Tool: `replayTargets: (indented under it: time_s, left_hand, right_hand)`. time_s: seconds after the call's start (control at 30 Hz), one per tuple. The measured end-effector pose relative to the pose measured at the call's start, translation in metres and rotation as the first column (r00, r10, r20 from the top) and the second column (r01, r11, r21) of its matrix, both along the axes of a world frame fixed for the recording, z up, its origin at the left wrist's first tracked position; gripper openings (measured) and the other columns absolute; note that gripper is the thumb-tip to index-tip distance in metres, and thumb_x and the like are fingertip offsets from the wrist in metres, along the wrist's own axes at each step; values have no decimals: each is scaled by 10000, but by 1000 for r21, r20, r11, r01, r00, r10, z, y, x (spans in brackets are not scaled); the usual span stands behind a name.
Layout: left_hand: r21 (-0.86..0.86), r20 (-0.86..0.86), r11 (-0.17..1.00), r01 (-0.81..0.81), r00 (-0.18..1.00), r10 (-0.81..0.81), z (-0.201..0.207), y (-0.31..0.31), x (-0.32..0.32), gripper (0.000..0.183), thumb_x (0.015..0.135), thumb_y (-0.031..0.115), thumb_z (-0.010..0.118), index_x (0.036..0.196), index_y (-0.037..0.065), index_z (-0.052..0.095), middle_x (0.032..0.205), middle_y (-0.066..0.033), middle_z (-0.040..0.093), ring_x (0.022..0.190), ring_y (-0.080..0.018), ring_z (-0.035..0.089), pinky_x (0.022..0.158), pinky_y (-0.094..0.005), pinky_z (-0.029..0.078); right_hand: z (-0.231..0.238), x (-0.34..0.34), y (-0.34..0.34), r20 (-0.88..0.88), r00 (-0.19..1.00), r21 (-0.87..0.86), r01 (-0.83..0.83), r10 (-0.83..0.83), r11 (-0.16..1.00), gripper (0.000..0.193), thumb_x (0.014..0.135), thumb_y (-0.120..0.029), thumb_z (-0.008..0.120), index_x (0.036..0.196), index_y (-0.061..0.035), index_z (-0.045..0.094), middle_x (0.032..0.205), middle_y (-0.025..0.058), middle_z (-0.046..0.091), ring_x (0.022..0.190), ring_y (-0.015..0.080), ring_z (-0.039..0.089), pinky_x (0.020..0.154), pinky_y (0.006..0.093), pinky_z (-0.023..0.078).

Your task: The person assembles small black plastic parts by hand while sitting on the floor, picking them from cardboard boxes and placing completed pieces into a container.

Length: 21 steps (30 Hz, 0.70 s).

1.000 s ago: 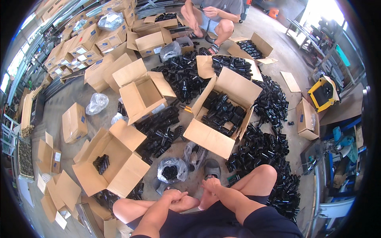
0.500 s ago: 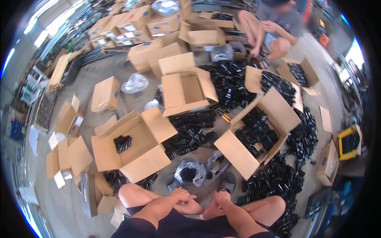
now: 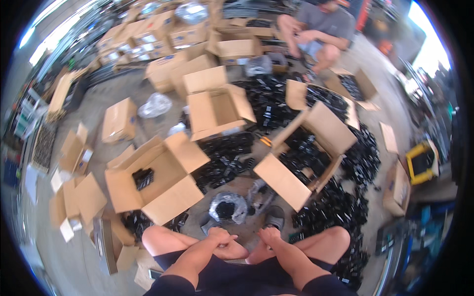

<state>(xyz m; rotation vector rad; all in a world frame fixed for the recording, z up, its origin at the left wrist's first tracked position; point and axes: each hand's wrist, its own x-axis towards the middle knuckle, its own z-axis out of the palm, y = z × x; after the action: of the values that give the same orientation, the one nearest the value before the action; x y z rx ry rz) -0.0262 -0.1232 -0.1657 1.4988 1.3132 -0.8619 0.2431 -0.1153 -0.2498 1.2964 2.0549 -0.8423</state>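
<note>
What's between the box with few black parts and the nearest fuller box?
Head view: piled black parts, a small orange item and, closer in, plastic bags.

Brown cartons (image 3: pixel 153 30) are stacked near the far left corner of the floor (image 3: pixel 113 90), topped by a clear plastic bag (image 3: pixel 191 13). Pale wooden strips (image 3: pixel 61 100) are bundled toward its left edge; a yellow-framed object (image 3: pixel 422 162) is set toward its right.

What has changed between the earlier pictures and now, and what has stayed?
Mainly the view: it swung to the person's left, then slightly back, so the open brown cardboard box holding a small cluster of black pieces sits farther right in frame than at first. Nothing was visibly taken or let go. The bare left hand and bare right hand stayed lowered and apart.
</note>
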Motion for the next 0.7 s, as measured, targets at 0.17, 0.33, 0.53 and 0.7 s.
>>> replayTargets:
  time_s: [0.17,0.33,0.53,0.7]
  left_hand:
    - [241,-62,968,72,996,-59,-2,-23,4,728,1012,657,251,1064,161,781,1217,-63,721,1221,-241,633,1012,-425,476]
    - [204,-112,978,39,994,-16,4,-27,14,643,1028,605,274,1292,187,684,1356,-93,647,1311,-289,567,1076,-452,436]
    - [182,-75,981,-63,994,78,17,-34,10,569,1034,573,327,1370,219,620,1437,-118,578,1339,-320,536,1075,-476,439]
    - [198,-152,970,-142,973,173,24,-42,17,585,1039,540,358,1410,144,579,1547,-161,447,1377,-356,491,1128,-475,392]
  right_hand:
    - [21,-3,-3,3,1000,30,25,-26,999,434,1040,-467,443,1206,-144,679,1123,130,739,1029,319,722,853,448,576]
    - [9,-3,-15,-30,991,55,134,-133,989,407,1019,-350,453,1286,-91,619,1112,173,736,1014,334,727,864,461,573]
    - [20,-15,-30,-15,983,-50,181,-182,982,589,968,-241,495,1524,-102,358,1307,327,582,1163,416,646,955,553,532]
    - [70,-19,-20,144,950,-293,307,-276,906,957,953,-680,480,1634,-186,23,1592,255,320,1408,428,428,1123,537,386]
